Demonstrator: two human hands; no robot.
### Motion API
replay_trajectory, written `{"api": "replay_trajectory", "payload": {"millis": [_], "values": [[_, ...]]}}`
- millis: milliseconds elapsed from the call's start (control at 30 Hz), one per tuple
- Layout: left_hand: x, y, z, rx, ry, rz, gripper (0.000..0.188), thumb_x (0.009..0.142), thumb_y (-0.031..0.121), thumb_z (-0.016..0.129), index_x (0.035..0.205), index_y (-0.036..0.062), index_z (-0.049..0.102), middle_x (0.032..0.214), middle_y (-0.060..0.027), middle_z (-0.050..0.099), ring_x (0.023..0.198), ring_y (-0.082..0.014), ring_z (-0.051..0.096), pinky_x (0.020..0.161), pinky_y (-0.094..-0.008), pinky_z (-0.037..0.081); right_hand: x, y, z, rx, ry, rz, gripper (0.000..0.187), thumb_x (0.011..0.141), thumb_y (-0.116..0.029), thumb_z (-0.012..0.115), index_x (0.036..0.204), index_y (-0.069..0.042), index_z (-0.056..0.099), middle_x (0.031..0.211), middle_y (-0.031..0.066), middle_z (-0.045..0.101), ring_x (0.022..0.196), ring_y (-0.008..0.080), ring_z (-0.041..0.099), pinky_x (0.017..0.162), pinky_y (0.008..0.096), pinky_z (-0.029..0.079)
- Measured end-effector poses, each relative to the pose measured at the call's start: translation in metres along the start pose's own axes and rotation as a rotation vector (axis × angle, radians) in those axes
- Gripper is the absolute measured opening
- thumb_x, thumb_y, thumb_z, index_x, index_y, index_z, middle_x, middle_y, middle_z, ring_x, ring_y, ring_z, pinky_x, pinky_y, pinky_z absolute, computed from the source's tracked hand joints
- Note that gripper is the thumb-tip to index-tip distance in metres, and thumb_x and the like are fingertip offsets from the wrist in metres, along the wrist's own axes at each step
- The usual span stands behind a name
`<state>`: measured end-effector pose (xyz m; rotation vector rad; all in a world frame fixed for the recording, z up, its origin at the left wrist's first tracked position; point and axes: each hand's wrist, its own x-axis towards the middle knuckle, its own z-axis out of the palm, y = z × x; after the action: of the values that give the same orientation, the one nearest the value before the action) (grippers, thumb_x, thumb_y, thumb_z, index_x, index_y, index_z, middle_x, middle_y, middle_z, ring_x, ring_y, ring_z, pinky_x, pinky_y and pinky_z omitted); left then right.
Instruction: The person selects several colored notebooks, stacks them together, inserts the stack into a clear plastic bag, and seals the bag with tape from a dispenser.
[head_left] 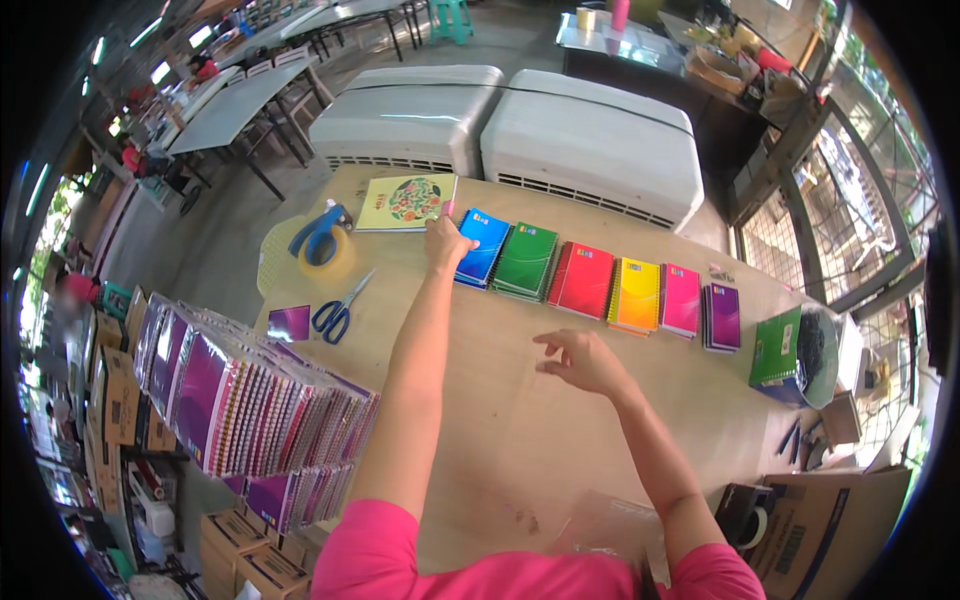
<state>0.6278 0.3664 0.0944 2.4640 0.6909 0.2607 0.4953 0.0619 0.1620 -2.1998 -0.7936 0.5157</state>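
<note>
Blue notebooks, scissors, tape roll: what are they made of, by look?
Blue notebooks: probably coated card covers, given the glossy highlights; pale page edges suggest paper.
Scissors: blades look like bare metal, grey and shiny; the smooth dark-blue handles are likely plastic.
Tape roll: likely glossy plastic film, from its translucent amber look; core material unclear.

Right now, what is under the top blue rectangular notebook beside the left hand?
Beneath the top blue rectangular notebook, edges of more stacked notebooks show along its near side. Their covers and the light wooden tabletop below are hidden.
</note>
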Motion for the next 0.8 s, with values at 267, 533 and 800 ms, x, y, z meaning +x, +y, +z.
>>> {"api": "replay_trajectory", "payload": {"millis": [267,533,800], "values": [[-0.094,-0.045,-0.049,-1.832,-0.46,-0.28,0.056,0.089,0.016,0.068,0.136,-0.0012,0.044,0.126,-0.0165,0.061,0.11,-0.031,0.063,0.092,-0.0468,0.053,0.1,0.052,-0.018,-0.182,0.342,0.305,0.043,0.078,-0.038,0.077,0.105,-0.005,0.071,0.098,0.0169,0.067,0.103,0.0316,0.062,0.086,0.0435,0.051],[-0.172,-0.066,-0.012,-1.803,-0.318,-0.265,0.054,0.091,0.015,0.068,0.137,0.0007,0.042,0.128,-0.0134,0.058,0.113,-0.0279,0.061,0.095,-0.0432,0.052,0.183,0.017,0.026,-0.367,0.698,0.726,0.048,0.075,-0.036,0.078,0.11,-0.006,0.065,0.124,0.0173,0.054,0.114,0.036,0.054,0.086,0.0476,0.049],[-0.198,-0.065,0.001,-2.05,-0.752,-0.381,0.073,0.091,0.042,0.066,0.144,0.004,0.035,0.133,-0.0126,0.054,0.125,-0.0296,0.053,0.1,-0.0462,0.049,0.111,-0.024,-0.03,-0.281,-0.208,-0.178,0.039,0.07,-0.021,0.082,0.106,-0.013,0.068,0.096,0.0102,0.068,0.088,0.0335,0.066,0.076,0.04,0.053]]}}
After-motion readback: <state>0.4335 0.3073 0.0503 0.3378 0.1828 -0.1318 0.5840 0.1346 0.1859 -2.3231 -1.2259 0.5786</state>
